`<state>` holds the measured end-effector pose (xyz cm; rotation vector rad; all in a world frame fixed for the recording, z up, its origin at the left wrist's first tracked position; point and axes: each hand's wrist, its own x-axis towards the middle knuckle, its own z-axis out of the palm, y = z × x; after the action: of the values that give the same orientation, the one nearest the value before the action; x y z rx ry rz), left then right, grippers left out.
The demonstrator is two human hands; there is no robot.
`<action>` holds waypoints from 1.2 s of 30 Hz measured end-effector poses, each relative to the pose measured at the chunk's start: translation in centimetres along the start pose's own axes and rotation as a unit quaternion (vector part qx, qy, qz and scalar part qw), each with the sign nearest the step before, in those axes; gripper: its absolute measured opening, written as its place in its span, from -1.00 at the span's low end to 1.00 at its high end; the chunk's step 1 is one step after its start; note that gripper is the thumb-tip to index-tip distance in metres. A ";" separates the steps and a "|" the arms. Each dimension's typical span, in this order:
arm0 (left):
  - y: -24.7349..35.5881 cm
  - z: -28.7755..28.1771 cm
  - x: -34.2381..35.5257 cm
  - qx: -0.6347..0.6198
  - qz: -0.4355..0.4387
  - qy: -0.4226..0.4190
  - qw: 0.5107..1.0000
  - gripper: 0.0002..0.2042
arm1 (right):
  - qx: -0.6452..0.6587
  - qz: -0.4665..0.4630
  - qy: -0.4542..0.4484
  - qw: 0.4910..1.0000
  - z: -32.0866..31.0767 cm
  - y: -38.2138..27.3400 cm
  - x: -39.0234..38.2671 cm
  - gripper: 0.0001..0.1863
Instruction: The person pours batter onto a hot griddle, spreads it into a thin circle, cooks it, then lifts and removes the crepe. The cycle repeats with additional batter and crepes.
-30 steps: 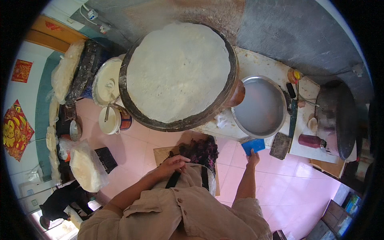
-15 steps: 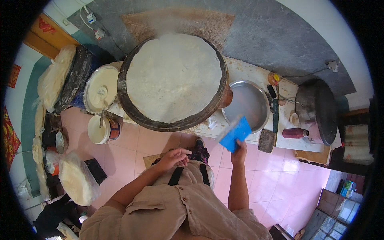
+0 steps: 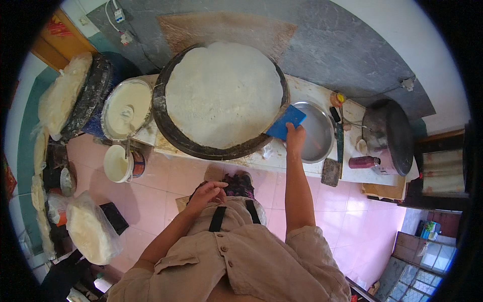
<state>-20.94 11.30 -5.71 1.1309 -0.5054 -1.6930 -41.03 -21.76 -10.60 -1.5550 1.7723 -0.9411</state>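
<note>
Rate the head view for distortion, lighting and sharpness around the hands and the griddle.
Head view: strong fisheye, with a black rim and the counter edge bowed. Even daylight, soft shadows, no harsh glare on the pale flatbread. The right hand with the blue scraper is sharp; the left hand at the apron is too. Detail smears toward the edges.

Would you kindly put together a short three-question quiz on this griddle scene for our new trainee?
1. True or false: the right hand holds the flat blue plastic scraper at the rim of the big round dark griddle.
2. What covers the griddle? A) a thin pale round flatbread B) fried eggs C) nothing
3. Fill in: the left hand rests near the person's ____, holding nothing.

Key: 1 true; 2 A; 3 waist. The round shallow metal basin lies just right of the scraper.
</note>
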 end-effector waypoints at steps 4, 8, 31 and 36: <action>0.4 0.0 0.0 -0.017 0.014 -0.004 1.000 -0.70 | 0.010 0.003 -0.010 1.000 1.2 0.9 2.6 -0.62; -0.6 -1.0 0.6 -0.020 0.029 -0.019 0.999 -0.68 | -0.009 0.047 -0.031 0.998 0.6 0.6 5.9 -0.61; 4.9 2.4 6.6 -0.064 0.065 0.087 0.992 -0.66 | -0.216 -0.205 -0.184 0.937 15.1 -13.2 29.0 -0.42; 4.7 2.7 7.5 -0.095 0.064 0.102 0.988 -0.69 | -0.207 -0.294 -0.183 0.915 19.7 -15.2 32.4 -0.54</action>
<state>-21.41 2.16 -4.19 1.0939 -0.2767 -1.4624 -20.95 -57.31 -8.81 -2.4377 1.3001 -0.4704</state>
